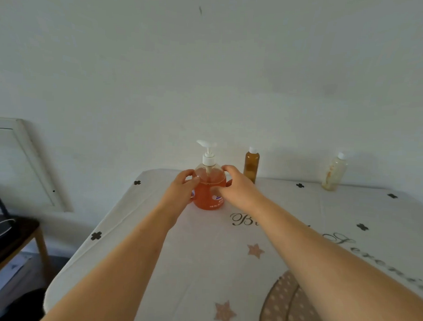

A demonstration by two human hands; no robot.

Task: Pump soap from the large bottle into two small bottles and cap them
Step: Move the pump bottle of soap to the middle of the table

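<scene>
Squarely between the two sets of fingers stands the one large pump bottle (208, 199) of orange soap, upright on the printed tablecloth (201, 257) close to the wall. Both the left hand (180, 190) and the right hand (238, 188) curl round a flank of it, thumbs on the near face, clamped on, probably to steady it or draw it closer before pumping. Its white pump head (206, 144) rises above the fingertips, untouched. Two small bottles stand capped: the amber bottle (251, 165) just beyond the right fingers, the pale bottle (333, 171) well off to their right.
</scene>
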